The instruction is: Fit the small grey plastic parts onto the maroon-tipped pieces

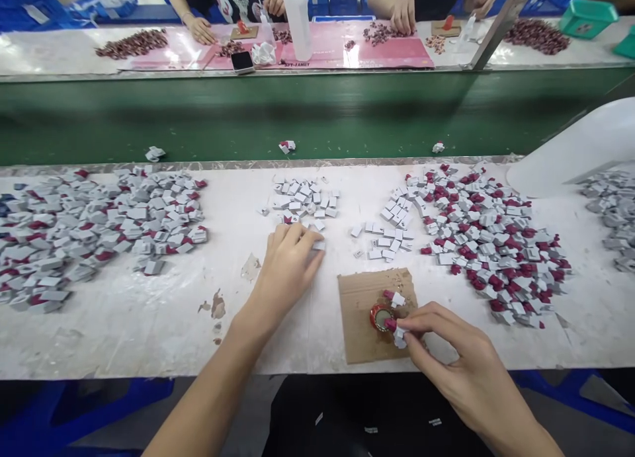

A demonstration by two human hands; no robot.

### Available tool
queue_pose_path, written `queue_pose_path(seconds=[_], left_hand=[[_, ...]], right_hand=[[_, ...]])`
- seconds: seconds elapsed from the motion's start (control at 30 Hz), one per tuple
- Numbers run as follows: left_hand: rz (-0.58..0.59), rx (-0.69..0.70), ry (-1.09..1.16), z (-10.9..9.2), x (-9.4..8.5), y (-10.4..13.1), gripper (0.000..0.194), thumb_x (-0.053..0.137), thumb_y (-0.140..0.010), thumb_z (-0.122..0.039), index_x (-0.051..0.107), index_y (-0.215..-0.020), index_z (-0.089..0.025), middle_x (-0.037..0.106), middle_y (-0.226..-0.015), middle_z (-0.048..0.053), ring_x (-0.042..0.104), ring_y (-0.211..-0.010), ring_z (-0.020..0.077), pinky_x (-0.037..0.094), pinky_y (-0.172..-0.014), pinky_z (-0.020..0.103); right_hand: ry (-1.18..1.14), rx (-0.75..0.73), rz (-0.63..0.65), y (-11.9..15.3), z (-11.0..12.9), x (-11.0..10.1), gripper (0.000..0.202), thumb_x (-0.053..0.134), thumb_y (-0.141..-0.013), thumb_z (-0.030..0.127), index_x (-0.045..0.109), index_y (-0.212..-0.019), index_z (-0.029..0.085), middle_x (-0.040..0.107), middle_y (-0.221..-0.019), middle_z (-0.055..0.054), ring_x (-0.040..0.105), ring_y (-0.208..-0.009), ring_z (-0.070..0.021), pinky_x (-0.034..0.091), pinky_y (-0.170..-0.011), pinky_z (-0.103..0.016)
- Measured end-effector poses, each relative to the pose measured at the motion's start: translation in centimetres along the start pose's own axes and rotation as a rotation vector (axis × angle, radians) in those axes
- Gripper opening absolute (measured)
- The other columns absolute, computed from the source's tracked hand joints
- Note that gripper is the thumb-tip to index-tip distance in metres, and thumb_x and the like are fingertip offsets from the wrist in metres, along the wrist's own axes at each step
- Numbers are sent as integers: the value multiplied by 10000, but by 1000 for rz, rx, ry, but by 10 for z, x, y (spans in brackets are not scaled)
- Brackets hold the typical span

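Observation:
My right hand pinches a small grey-and-dark-red plastic piece between thumb and fingers. Its dark red end is at a red bottle cap lying open side up on a cardboard square. Just behind the cap, another grey-and-red piece rests on the cardboard. Further left, my left hand is closed with thumb and fingertips about a small light grey block. That hand is at the front edge of a loose group of grey blocks; its fingers partly hide the block.
Heaps of grey-and-red pieces lie at left and right. More grey blocks lie behind the cardboard. A large white curved object stands at right. Beyond the green belt, co-workers' hands handle small brown pieces.

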State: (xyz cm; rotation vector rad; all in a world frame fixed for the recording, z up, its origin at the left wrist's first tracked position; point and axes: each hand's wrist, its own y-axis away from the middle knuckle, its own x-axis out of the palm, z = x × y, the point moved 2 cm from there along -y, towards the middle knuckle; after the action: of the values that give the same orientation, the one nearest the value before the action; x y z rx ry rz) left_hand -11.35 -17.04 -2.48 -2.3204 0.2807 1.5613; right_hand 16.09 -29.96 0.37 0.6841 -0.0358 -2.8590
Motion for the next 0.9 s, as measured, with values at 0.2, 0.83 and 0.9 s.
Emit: queue_pose_path(seconds=[0.2, 0.83, 0.9], left_hand=[[91, -76, 264, -17, 1, 26, 151, 624, -1096, -209, 728, -1204, -191, 707, -1133, 98, 635, -1130, 311, 561, -998, 485], [331, -366, 1176, -73, -16, 19, 154, 754, -1046, -364, 731, -1126, -234, 831, -964, 47, 805, -929, 232, 643, -829, 369], [372, -395, 1420, -90, -15, 13, 187, 783, -1022, -337, 717, -1147, -214, 837, -899, 48, 815, -870, 221, 651, -784, 345]], right_hand=[[-3, -1, -51, -1, 1, 0, 121, 677, -1100, 240, 788, -1099, 288, 761, -1008, -45, 764, -879, -222, 598, -715, -321], [-622, 109, -311, -14, -2, -12, 80, 877, -1001, 341, 916, -1066, 365, 899, -1127, -23, 863, -1125, -262, 710, -968, -335], [-769, 151, -344, -22, -4, -11, 68, 917, -962, 382, 921, -1027, 363, 910, -1072, -13, 880, -1077, -266, 725, -960, -356]])
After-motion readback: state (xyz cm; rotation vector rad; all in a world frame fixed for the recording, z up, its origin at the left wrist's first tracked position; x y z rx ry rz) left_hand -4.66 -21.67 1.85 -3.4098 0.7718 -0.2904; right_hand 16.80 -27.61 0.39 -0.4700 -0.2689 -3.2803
